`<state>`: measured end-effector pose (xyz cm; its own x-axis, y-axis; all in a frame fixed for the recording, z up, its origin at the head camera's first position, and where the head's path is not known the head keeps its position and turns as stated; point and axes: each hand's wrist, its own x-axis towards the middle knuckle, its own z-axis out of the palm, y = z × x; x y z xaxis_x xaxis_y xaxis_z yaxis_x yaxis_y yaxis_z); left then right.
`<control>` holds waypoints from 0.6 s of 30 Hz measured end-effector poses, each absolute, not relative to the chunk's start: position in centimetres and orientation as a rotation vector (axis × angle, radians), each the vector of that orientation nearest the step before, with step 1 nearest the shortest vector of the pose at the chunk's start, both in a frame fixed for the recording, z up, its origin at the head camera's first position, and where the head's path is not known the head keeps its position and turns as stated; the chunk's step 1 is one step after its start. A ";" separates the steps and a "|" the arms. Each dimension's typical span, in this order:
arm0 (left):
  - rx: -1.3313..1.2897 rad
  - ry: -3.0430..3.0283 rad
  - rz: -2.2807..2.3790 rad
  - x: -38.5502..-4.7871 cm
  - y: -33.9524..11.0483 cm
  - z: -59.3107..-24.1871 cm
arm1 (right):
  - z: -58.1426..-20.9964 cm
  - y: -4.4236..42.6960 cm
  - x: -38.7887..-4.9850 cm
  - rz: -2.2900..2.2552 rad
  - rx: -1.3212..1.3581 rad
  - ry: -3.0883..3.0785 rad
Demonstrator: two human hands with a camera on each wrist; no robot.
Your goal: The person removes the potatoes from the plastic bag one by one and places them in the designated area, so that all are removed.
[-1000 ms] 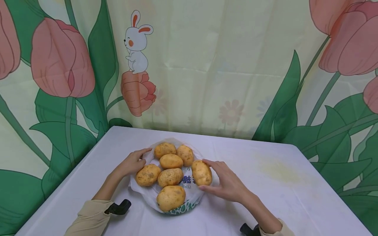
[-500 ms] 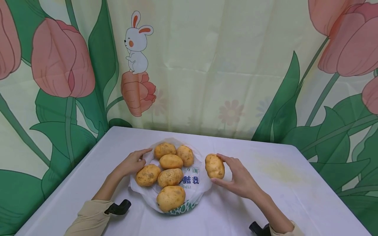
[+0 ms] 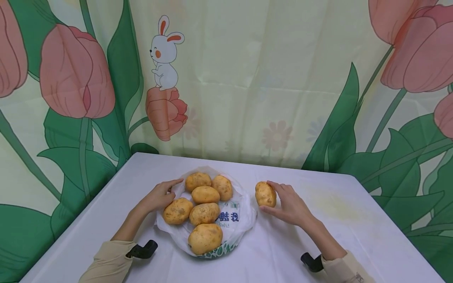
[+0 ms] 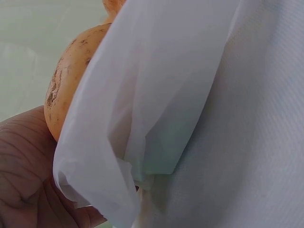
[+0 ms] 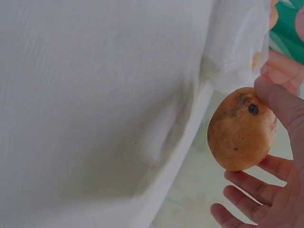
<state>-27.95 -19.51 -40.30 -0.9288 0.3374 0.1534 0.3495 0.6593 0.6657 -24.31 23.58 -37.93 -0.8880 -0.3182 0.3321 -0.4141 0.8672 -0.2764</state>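
Note:
My right hand [image 3: 291,205] grips a potato [image 3: 265,194] between thumb and fingers, just right of a white plastic bag [image 3: 244,230]. In the right wrist view the potato [image 5: 242,130] shows a dark spot near the thumb, and it looks raised off the cloth. At the bag's left side, my left hand [image 3: 157,197] holds the rim, its index finger stretched along the edge. Folds of bag [image 4: 102,137] hide most of its fingers in the left wrist view. Several potatoes lie in the bag, among them one [image 3: 178,211] beside the left hand and one [image 3: 205,238] at the front.
A white cloth covers the table [image 3: 304,251], with a faint yellowish stain [image 3: 336,202] at the right. Behind the far edge hangs a curtain [image 3: 230,98] printed with tulips and a rabbit. A black wrist mount [image 3: 142,249] sits on the left sleeve.
My right hand has carried its potato from the bag's right side outward to the right and slightly away from me, past the bag's edge. The left hand has stayed in place.

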 end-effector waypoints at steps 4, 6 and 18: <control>-0.593 -2.844 -1.154 -27.7 -19.4 -40.1 | -38.0 23.7 -25.0 0.435 0.547 -2.784; -0.598 -2.840 -1.157 -27.6 -19.4 -40.0 | -38.0 23.7 -25.2 0.412 0.538 -2.800; -0.573 -2.852 -1.152 -27.4 -19.3 -39.9 | -38.8 23.4 -26.3 0.359 0.472 -2.930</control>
